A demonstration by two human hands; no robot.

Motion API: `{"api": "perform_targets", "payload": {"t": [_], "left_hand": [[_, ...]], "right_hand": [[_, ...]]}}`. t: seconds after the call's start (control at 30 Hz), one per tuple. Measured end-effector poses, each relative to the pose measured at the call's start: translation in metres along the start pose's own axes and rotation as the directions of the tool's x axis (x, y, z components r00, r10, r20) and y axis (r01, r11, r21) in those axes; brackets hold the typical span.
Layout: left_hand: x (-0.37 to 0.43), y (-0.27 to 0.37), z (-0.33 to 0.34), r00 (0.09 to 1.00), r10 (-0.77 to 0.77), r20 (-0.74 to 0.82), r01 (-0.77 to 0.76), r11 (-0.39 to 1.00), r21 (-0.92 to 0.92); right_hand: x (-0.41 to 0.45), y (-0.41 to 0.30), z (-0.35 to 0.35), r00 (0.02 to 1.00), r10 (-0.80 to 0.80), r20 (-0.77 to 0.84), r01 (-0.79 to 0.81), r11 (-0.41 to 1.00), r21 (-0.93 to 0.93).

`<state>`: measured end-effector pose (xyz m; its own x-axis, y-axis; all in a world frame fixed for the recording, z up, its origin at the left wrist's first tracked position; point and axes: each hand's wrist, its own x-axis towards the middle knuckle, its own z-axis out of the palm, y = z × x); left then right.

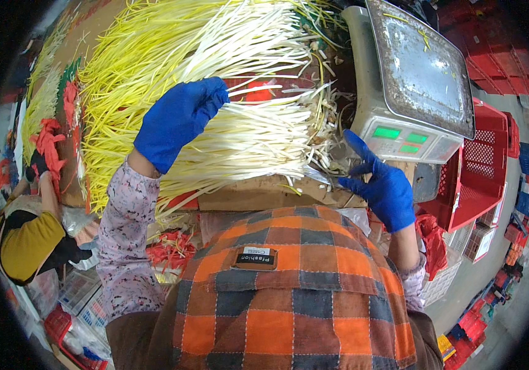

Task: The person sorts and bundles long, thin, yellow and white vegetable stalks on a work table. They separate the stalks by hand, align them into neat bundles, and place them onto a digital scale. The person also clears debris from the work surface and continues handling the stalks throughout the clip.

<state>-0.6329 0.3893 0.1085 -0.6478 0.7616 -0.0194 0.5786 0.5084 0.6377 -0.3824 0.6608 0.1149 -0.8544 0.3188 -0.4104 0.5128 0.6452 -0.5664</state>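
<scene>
A thick layer of blanched yellow chives (264, 138) lies before me, yellow leaves to the left and white stems to the right. My left hand (181, 120), in a blue glove, is closed above the pile, with a few white stalks coming out of its fingertips. Beside the stem ends, my blue-gloved right hand (380, 185) has its fingers spread, close to the front corner of a digital scale (419, 69). A thin shiny strip, possibly a knife blade (317, 176), reaches its fingertips; whether the hand grips it is unclear. Trimmed root scraps (327, 148) lie by the stem ends.
The scale's metal pan carries a few leaf bits. Red plastic crates (477, 171) stand to the right. At far left, a co-worker in a mustard sleeve (31, 243) handles red plastic bags (48, 138). The wooden table's edge (264, 194) runs just in front of me.
</scene>
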Motion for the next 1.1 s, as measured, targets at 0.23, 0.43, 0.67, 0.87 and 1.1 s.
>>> {"api": "perform_targets", "payload": {"t": [0.23, 0.43, 0.67, 0.87, 1.1], "left_hand": [[0.000, -0.001, 0.001, 0.999, -0.033, 0.029, 0.035, 0.998, -0.046], [-0.001, 0.001, 0.004, 0.990, 0.094, -0.102, -0.099, 0.994, -0.042], [0.002, 0.003, -0.004, 0.999, -0.028, 0.043, 0.031, 0.998, -0.049], [-0.001, 0.006, -0.004, 0.999, -0.045, 0.024, 0.047, 0.994, -0.096], [-0.001, 0.004, -0.004, 1.000, 0.019, 0.013, -0.019, 0.998, -0.065]], "right_hand": [[-0.017, -0.017, -0.030, 0.977, 0.071, 0.199, -0.146, 0.908, 0.393], [-0.010, -0.015, -0.030, 0.989, 0.062, 0.133, -0.102, 0.943, 0.318], [-0.010, 0.023, -0.007, 0.984, -0.009, -0.177, 0.067, 0.944, 0.323], [0.007, -0.011, -0.010, 0.930, -0.067, -0.361, 0.219, 0.890, 0.399], [0.067, -0.084, 0.014, 0.698, -0.607, -0.379, 0.587, 0.789, -0.180]]}}
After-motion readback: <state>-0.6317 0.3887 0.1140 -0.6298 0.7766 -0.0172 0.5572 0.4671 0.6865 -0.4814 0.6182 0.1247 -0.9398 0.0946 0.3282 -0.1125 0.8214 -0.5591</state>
